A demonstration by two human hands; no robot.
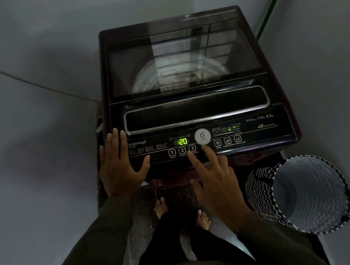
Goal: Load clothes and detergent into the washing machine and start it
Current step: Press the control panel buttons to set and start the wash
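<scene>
A dark top-loading washing machine [277, 91] stands in front of me with its glass lid [183, 58] closed; the drum shows faintly through it. The control panel's green display [181, 141] reads 1:20. Below it sit buttons 1, 2 and 3 [192, 148]. My left hand [119, 166] rests flat with spread fingers on the machine's front left corner. My right hand [216, 184] hovers at the panel's front edge, its index finger stretched out with the tip just below button 3. No clothes or detergent are in sight.
A zigzag-patterned laundry basket [260, 190] stands at the right of the machine, its inside bare. Grey walls close in on both sides. A green pipe [273, 5] runs down the back right. My bare feet [203, 218] stand on the dark floor.
</scene>
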